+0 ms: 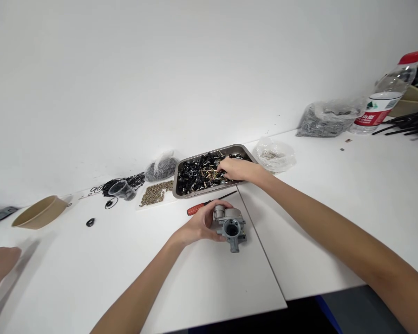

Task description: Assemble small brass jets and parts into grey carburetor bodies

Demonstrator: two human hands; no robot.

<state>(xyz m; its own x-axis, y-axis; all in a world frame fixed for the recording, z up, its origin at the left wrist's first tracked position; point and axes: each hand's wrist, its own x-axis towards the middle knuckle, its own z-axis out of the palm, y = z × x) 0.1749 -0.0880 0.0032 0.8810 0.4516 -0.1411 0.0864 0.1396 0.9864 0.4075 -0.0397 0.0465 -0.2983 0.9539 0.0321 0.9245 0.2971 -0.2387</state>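
My left hand (205,221) is closed around the side of a grey metal carburetor (231,227), whose round bore faces me just above the white table. Behind it lies a screwdriver (195,208) with a red and black handle, its dark shaft pointing right. My right hand (234,168) reaches into a metal tray (179,193) filled with small black and brass-coloured parts (198,174). Its fingers are bent down among the parts; their tips are partly hidden, and whether they hold a piece cannot be made out.
Brass fittings (156,194), a plastic cup (123,189), black rings (90,222) and a tan bowl (40,213) stand left. Plastic bags (274,155) and a water bottle (379,109) are right. Another person's hand (2,262) shows at the left edge. A seam (261,253) crosses the table.
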